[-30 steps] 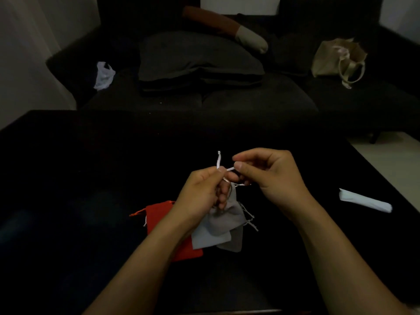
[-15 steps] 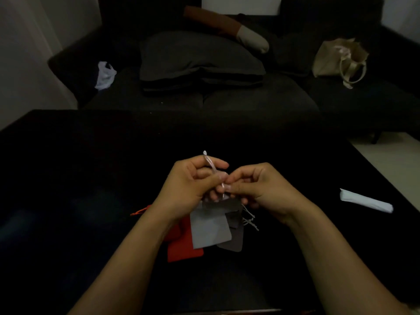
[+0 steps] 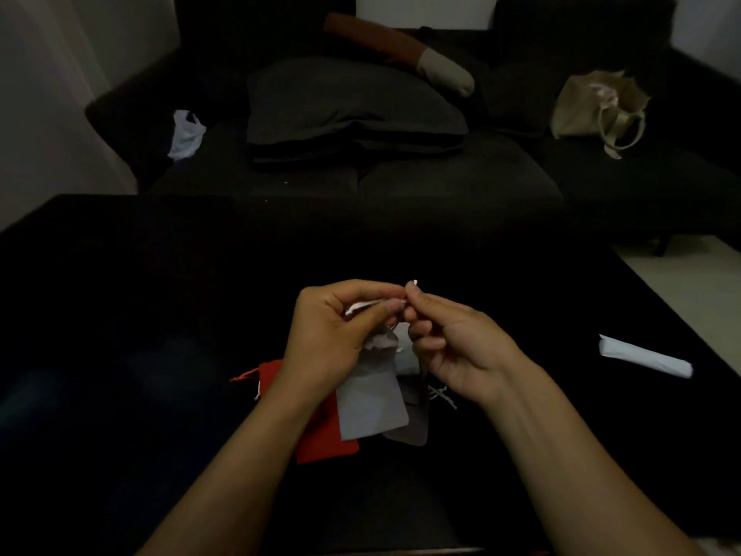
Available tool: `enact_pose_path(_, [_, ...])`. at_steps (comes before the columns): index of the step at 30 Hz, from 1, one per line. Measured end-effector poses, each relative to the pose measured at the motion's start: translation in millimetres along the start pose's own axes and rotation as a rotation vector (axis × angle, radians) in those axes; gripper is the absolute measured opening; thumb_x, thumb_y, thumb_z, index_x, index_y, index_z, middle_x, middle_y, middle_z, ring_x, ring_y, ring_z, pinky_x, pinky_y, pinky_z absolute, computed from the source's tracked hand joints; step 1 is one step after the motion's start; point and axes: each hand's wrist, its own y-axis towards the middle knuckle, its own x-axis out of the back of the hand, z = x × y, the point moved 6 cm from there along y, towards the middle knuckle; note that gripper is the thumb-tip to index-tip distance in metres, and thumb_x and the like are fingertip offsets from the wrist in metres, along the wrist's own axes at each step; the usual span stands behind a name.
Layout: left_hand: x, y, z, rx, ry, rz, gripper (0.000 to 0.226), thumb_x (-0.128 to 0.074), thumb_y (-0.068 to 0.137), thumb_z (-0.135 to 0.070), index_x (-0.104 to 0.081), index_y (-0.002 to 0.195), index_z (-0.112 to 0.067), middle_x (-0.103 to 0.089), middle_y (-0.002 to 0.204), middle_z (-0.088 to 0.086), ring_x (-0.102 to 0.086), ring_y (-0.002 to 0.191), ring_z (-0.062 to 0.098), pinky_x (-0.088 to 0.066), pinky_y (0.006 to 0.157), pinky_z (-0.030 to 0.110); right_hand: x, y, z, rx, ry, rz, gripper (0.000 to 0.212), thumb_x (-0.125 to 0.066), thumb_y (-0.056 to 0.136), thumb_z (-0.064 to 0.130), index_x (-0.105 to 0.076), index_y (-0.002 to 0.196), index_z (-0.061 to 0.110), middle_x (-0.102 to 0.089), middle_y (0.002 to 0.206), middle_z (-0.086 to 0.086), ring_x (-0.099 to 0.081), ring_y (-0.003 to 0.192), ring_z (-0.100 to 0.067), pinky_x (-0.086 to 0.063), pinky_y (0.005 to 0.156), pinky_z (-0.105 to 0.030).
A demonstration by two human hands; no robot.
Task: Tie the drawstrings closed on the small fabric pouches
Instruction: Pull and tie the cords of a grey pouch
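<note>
The right hand (image 3: 453, 343) now pinches the white drawstring tip (image 3: 413, 283), earlier upright in the left hand (image 3: 341, 335), whose thumb now presses the cord flat.

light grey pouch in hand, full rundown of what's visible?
The light grey pouch is small, flat and looks like soft fabric, its neck gathered. It hangs upright between the left hand and right hand, which pinch its white drawstring above the neck. Its lower edge overlaps a red pouch and a darker grey pouch on the black table.

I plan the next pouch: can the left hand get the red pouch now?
Probably not at once: the left hand pinches the grey pouch's drawstring. The red pouch lies just below it, partly under the grey pouch.
</note>
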Motion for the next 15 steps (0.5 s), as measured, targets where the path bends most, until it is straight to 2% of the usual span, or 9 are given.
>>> enact_pose_path(4, [2,0,-1,-0.017,0.031,-0.120,0.018,-0.058,0.095,-0.008,-0.075,0.101,-0.007,-0.077,0.092,-0.002,-0.073,0.088,0.010,-0.055,0.074,0.018,-2,3,-1,0.031,0.223,-0.070,0.017,-0.063,0.090,0.027,-0.069,0.085,0.011,-0.063,0.074,-0.002,-0.046,0.056,-0.006,-0.036,0.038,-0.013])
enact_pose_path(6, [15,1,2,0.044,0.033,-0.244,0.026,-0.051,0.099,-0.018,-0.075,0.097,-0.008,-0.077,0.089,0.001,-0.074,0.085,0.012,-0.056,0.073,0.021,6,3,8,0.037,0.378,-0.092,0.018,-0.062,0.091,0.028,-0.066,0.082,0.013,-0.069,0.079,-0.003,-0.049,0.058,-0.008,-0.039,0.038,-0.016])
enact_pose_path(9, [40,0,10,0.194,-0.105,-0.463,0.036,-0.045,0.102,-0.030,-0.072,0.090,-0.010,-0.076,0.088,0.006,-0.074,0.084,0.014,-0.057,0.070,0.022,25,4,24,0.091,0.467,-0.106,0.018,-0.057,0.094,0.025,-0.060,0.081,0.013,-0.072,0.078,-0.003,-0.053,0.051,-0.003,-0.035,0.038,-0.012])
enact_pose_path(12, [34,-3,17,0.327,-0.294,-0.446,0.039,-0.040,0.103,-0.037,-0.066,0.087,-0.012,-0.077,0.091,0.006,-0.074,0.083,0.013,-0.054,0.065,0.021,27,7,22,0.101,0.456,-0.045,0.018,-0.056,0.094,0.029,-0.058,0.081,0.016,-0.064,0.069,0.002,-0.051,0.047,-0.001,-0.036,0.037,-0.012])
enact_pose_path(15, [24,-1,20,0.429,-0.574,-0.351,0.036,-0.038,0.103,-0.038,-0.058,0.084,-0.016,-0.076,0.082,0.001,-0.064,0.062,0.006,-0.046,0.054,0.017,22,5,21,0.150,0.230,-0.021,0.025,-0.051,0.098,0.033,-0.055,0.077,0.018,-0.055,0.064,0.002,-0.048,0.047,-0.004,-0.035,0.039,-0.012])
